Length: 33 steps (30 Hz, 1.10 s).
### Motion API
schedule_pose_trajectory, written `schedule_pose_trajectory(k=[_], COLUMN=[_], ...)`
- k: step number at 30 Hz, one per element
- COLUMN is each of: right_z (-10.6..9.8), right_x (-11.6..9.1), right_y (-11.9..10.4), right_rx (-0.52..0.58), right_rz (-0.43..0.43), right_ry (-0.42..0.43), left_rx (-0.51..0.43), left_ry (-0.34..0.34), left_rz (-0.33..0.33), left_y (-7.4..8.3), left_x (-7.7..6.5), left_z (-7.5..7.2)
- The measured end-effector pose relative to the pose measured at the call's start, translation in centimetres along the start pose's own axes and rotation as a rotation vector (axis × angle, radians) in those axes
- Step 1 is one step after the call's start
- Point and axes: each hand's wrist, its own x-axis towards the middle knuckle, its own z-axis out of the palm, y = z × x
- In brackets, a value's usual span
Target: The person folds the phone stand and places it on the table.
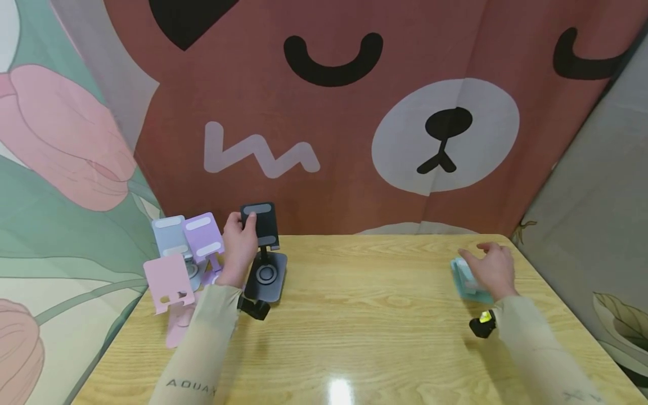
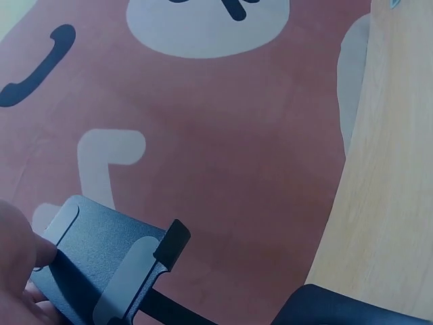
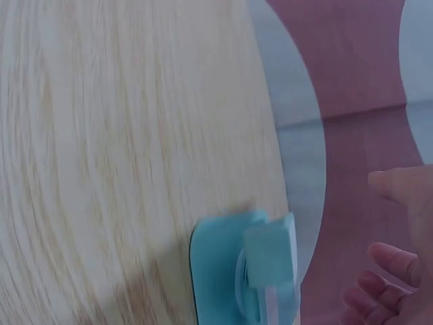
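At the left of the table, my left hand grips the upright plate of a black phone stand by its left edge, thumb on the front face. The stand's base with its ring lies below the plate. Up close in the left wrist view, the thumb presses near a grey pad on the black phone stand. Over on the right, my right hand hovers by a folded teal phone stand, its fingers loosely spread. The right wrist view shows the fingers apart from the teal phone stand.
Beside the left forearm stand a light blue phone stand, a purple phone stand and a pink phone stand, close together. The wooden table ends at a bear-printed curtain. A grey cloth hangs along the right side.
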Motion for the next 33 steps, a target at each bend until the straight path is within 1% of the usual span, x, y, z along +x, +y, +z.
schedule_pose_trajectory(k=[3,7,14,17,20,26,29,33], right_z=[0.4,0.9,2.1,2.8,3.4,4.7,5.4,6.3], right_x=[-0.2,-0.5,-1.4,-1.9,-2.4,-3.5,-3.9,-4.5], right_y=[-0.6,-1.7,-4.1,-5.1,-6.2,-8.5,-9.8,-11.5], right_rx=[0.034,0.077,0.168,0.192,0.212,0.272,0.324,0.41], right_rz=[-0.021,-0.062,-0.116,-0.131,-0.141,-0.152,-0.139,-0.11], right_ry=[0.008,0.023,0.01,-0.001,-0.025,-0.103,-0.139,-0.191], left_rx=[-0.003,-0.039,-0.121,-0.135,-0.146,-0.162,-0.166,-0.195], left_ry=[0.002,0.002,-0.038,-0.053,-0.067,-0.078,-0.089,-0.11], left_rz=[0.003,0.007,-0.016,-0.02,-0.011,-0.006,-0.005,-0.01], left_y=[0.3,0.6,1.2,1.5,1.8,2.3,2.5,2.8], left_x=[-0.2,-0.5,-1.0,-1.2,-1.4,-1.9,-2.1,-2.4], left_z=[0.1,0.4,0.9,1.2,1.4,1.9,2.2,2.5])
